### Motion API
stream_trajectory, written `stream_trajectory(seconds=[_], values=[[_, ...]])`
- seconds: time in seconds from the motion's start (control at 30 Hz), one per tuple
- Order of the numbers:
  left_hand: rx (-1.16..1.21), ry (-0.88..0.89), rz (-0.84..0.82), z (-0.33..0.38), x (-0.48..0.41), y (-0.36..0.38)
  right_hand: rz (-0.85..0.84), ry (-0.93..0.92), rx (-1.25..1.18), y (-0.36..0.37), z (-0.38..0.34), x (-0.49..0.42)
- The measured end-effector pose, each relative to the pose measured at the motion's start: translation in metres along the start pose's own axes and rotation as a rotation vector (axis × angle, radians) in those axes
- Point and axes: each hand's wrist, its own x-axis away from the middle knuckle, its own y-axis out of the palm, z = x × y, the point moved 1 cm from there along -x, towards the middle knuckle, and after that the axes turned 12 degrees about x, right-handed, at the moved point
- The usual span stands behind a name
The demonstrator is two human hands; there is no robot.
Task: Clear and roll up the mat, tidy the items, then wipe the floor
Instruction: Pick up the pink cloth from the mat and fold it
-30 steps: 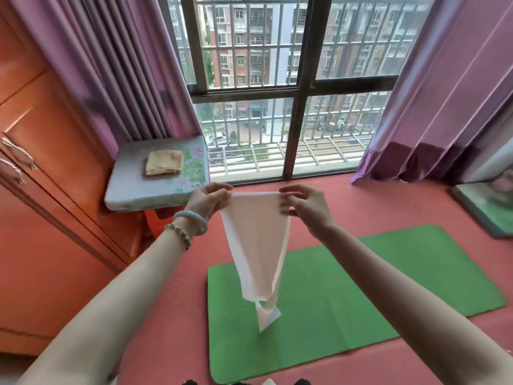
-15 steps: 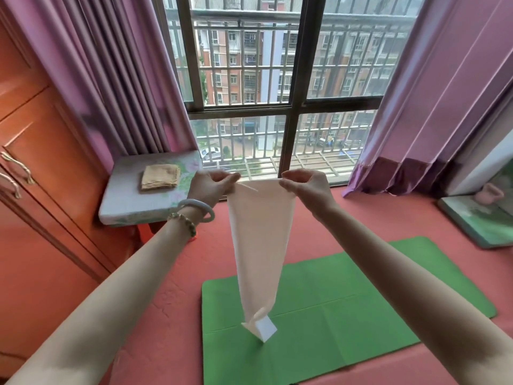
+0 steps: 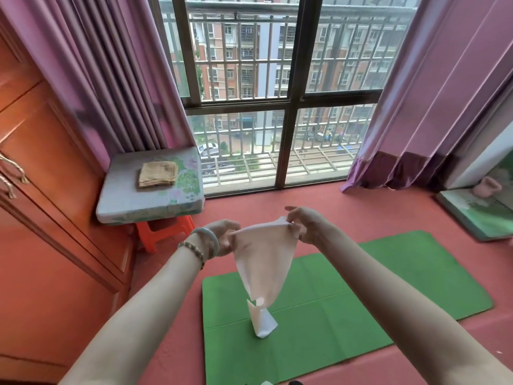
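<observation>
1. Cloth, white and thin, hangs in the air between both hands, over the left part of the green mat; its long axis runs up and down, wide at the top and narrowing to a folded tip that points down at the mat
2. Grip: the left hand pinches the upper left corner with curled fingers, and the right hand pinches the upper right corner between thumb and fingertips, its other fingers loosely bent
3. Mat position: flat on the red floor, long axis running left to right, with the right end slanting a little toward the window
4. Unclear parts: whether the cloth's tip touches the mat or hangs just above it cannot be told; the left fingertips are partly hidden behind the cloth; the arms cover the mat's near corners
5. Surroundings: a cushion sits on an orange stool beside the wooden wardrobe, with a folded tan towel on top; a pink cup at the right edge is blurred
</observation>
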Motion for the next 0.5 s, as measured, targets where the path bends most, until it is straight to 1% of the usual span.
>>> stream_trajectory(seconds=[0.1,0.2,0.3,0.37,0.43,0.5], values=[[0.001,-0.011,-0.064,-0.008,-0.001,0.0,-0.042,-0.129,-0.005,0.0,0.001,0.0],[-0.004,0.037,-0.026,-0.013,-0.007,-0.001,-0.122,-0.204,-0.043,0.0,0.003,0.003],[0.089,0.128,-0.007,-0.008,-0.01,0.0,-0.181,-0.217,0.043,-0.002,0.006,0.008],[0.036,0.224,0.023,0.0,-0.008,0.003,-0.194,-0.205,0.153,-0.009,0.011,0.01],[-0.122,0.398,0.063,0.009,-0.006,0.006,-0.169,-0.188,0.249,-0.017,0.017,0.01],[-0.212,0.529,0.023,0.014,0.0,0.013,-0.115,-0.181,0.283,-0.026,0.024,0.009]])
